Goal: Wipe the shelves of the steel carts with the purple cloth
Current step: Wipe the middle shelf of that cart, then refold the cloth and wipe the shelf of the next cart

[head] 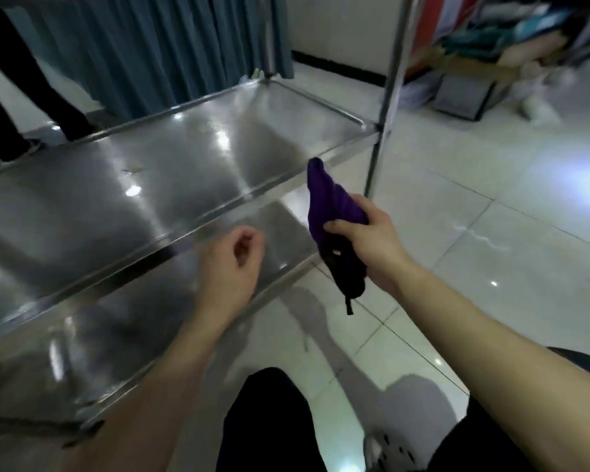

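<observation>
Cloth up, off the steel cart (171, 155)!
Right hand (365, 240) pinches the bunched purple cloth (331, 212) just beside the shelf edge; left hand (232, 264) hovers, fingers loosely curled, holding nothing.

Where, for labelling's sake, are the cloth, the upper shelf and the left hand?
cloth (327, 202), head view, purple fold, upper half.
upper shelf (150, 172), head view, bare steel top.
left hand (230, 264), head view, back of hand.
</observation>
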A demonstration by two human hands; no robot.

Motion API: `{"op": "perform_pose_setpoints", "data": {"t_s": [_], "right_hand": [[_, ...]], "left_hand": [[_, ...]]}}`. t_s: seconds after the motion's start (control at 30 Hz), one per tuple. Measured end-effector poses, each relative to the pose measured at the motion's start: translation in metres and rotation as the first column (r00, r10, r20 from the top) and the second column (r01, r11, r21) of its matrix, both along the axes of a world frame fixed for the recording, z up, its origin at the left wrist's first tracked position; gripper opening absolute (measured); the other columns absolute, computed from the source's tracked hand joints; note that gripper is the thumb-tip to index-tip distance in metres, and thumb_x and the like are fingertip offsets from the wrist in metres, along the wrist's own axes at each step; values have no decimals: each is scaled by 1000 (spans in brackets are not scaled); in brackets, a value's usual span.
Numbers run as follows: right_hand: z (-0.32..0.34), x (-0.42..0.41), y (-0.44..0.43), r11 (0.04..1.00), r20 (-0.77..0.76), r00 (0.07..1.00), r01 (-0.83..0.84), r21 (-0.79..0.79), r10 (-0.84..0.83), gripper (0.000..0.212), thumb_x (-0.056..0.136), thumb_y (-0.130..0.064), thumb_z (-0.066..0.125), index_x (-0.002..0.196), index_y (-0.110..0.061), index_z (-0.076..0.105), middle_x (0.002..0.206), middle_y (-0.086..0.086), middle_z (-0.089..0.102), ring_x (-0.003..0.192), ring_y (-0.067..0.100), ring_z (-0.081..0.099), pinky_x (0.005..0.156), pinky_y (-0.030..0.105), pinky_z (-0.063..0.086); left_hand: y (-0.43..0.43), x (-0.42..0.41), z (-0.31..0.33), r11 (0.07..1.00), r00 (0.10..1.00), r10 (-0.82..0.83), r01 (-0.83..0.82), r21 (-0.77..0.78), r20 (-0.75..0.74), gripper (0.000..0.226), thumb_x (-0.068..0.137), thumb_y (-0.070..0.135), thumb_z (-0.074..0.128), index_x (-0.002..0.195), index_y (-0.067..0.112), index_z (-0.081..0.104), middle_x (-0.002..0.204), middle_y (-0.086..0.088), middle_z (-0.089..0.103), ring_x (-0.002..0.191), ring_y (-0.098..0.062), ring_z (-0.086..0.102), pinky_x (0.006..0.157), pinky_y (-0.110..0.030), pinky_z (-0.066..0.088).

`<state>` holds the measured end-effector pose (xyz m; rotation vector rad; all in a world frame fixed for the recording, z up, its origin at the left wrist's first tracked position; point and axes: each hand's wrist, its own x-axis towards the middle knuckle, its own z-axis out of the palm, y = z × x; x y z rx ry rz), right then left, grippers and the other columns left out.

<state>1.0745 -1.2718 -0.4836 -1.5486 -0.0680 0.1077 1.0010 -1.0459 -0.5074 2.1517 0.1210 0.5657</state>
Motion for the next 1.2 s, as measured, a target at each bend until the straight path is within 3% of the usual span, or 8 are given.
{"op": "perform_pose_setpoints", "data": {"t_s": [0.1,0.17,0.37,0.47,0.6,0.73,1.0,1.2], "right_hand": [[-7,9,-61,951,-238,966,163,263,-100,38,91,-7,79,127,-16,70,118,21,78,103,45,75,87,54,65],[-9,16,-86,897,-303,944,243,368,-131,42,96,-12,74,137,-7,63,119,24,76,97,37,74,84,48,63],[-5,31,-117,785,-450,891,317,533,-54,54,106,-25,64,151,2,51,143,29,65,133,44,65,102,54,61],[8,6,-134,786,-432,901,234,573,47,60,107,-34,62,156,-1,49,152,32,56,138,43,58,122,57,45],[38,-44,-145,900,-479,877,245,360,-48,60,91,-16,77,145,0,55,124,20,70,119,36,65,117,56,45],[108,-69,-158,973,-480,873,178,147,-87,46,101,-14,78,143,-13,62,131,9,76,125,32,71,115,55,52],[334,-96,-243,972,-500,851,224,68,-161,31,107,-39,69,127,-15,75,116,9,82,110,27,78,87,32,63],[436,-73,-363,846,-444,732,517,-133,-517,53,79,-15,97,124,-14,69,113,4,82,101,25,80,91,48,66]], "left_hand": [[-78,48,0,937,946,-302,271,-221,-118,14,107,28,67,96,29,76,85,13,78,80,-4,72,77,-19,54],[-121,75,0,868,884,-432,355,-346,-176,12,109,25,67,104,21,78,89,9,81,84,-4,74,80,-20,55],[-199,121,17,803,800,-487,253,-540,-351,56,72,66,77,103,19,80,92,3,80,86,-14,75,78,-32,59],[-213,125,42,825,740,-502,254,-505,-448,34,72,51,77,92,24,75,90,-3,78,93,-30,77,93,-47,61],[-233,108,87,852,636,-511,284,-439,-579,10,99,15,70,94,23,65,73,14,72,77,-13,70,85,-45,58],[-242,92,163,810,554,-553,184,-556,-623,19,100,35,75,106,19,67,82,10,80,80,-10,77,68,-29,61],[-261,91,389,849,648,-460,121,-514,-607,18,105,11,71,123,13,70,107,-10,77,88,-27,73,70,-40,60],[-284,132,510,867,720,-484,322,-380,-496,19,105,18,74,124,19,71,99,-14,82,83,-29,72,63,-34,57]]}}
